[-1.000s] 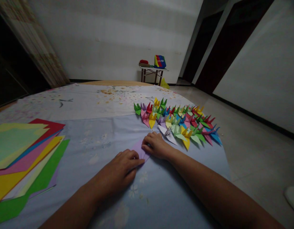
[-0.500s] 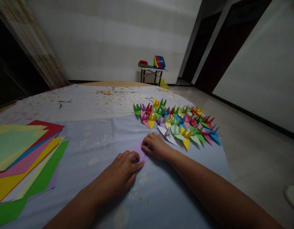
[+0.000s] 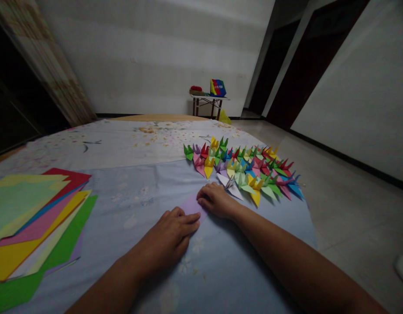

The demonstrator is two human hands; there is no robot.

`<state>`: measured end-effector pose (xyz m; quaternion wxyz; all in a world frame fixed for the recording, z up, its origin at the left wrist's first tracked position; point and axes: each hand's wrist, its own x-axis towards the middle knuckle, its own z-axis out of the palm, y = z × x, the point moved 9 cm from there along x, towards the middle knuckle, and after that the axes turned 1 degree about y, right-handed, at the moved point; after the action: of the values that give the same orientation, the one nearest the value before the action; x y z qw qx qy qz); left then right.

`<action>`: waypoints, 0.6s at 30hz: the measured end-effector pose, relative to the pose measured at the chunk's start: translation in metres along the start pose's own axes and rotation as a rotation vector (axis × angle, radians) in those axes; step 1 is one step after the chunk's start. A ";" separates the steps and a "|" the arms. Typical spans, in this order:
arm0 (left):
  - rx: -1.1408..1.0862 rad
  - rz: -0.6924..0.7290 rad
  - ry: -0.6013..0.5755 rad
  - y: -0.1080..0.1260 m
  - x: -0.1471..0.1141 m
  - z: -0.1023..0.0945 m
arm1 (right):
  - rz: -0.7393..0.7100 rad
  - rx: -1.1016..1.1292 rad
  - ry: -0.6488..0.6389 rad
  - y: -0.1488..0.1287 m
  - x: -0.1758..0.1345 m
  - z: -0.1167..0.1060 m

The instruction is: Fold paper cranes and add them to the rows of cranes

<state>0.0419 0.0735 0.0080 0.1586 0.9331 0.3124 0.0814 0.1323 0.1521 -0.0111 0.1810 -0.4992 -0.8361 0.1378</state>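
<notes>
A light purple sheet of origami paper (image 3: 190, 204), folded small, lies on the blue cloth between my two hands. My left hand (image 3: 172, 233) rests at its lower left, fingers together and forefinger pressed along the paper. At its right side my right hand (image 3: 216, 199) has its fingers curled down on the paper; the fingertips partly hide that edge. Just beyond my right hand stand several rows of folded paper cranes (image 3: 240, 167) in many colours, a white crane (image 3: 230, 185) nearest to it.
At the left lies a fanned stack of coloured paper sheets (image 3: 34, 222). The round table is spread with a flowered tablecloth (image 3: 136, 146). Against the far wall, a small table (image 3: 210, 97) carries a colourful box (image 3: 217, 88) and a red item (image 3: 196, 88).
My left hand's finger has slid over the paper, from a bent, pinched shape to a straighter, flatter one. My right hand stays at the right side. The view has shifted slightly.
</notes>
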 end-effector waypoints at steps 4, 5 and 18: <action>0.002 -0.003 -0.001 -0.003 0.000 0.003 | 0.051 0.047 0.048 0.008 -0.003 -0.009; 0.000 -0.003 0.002 -0.003 -0.001 0.004 | 0.060 0.048 0.064 0.008 -0.004 -0.012; -0.030 -0.025 -0.025 0.003 0.000 -0.006 | 0.092 0.047 0.039 0.006 -0.003 0.002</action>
<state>0.0422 0.0725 0.0146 0.1778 0.9275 0.3209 0.0724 0.1374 0.1523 -0.0157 0.2027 -0.5352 -0.8051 0.1558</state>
